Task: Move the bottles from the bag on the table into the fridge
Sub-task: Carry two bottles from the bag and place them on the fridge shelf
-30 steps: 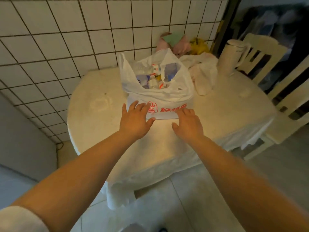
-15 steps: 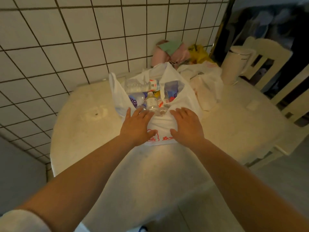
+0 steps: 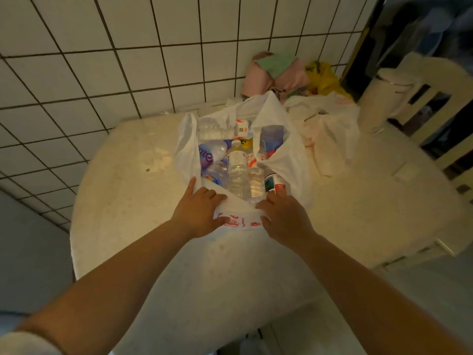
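Both hands have slid up the near side of the bag since a moment ago, and its mouth now gapes wider. The left hand pinches the near rim of the bag between thumb and curled fingers, one finger stretched along the plastic; the right hand grips the same rim just beside it, thumb underneath. Between them the thin white plastic is bunched and pulled toward the person.

Inside, the bottles lie heaped on their sides, clear ones in the middle, a purple-labelled one to the left, none out yet. No fridge is in sight.

I'd worry about that loose heap: tug the rim much further and the round bottles may roll out across the table, which curves away close by on the near side. Thin plastic under that weight could also tear. To the far right a second bag and a white jug crowd any sideways lift.
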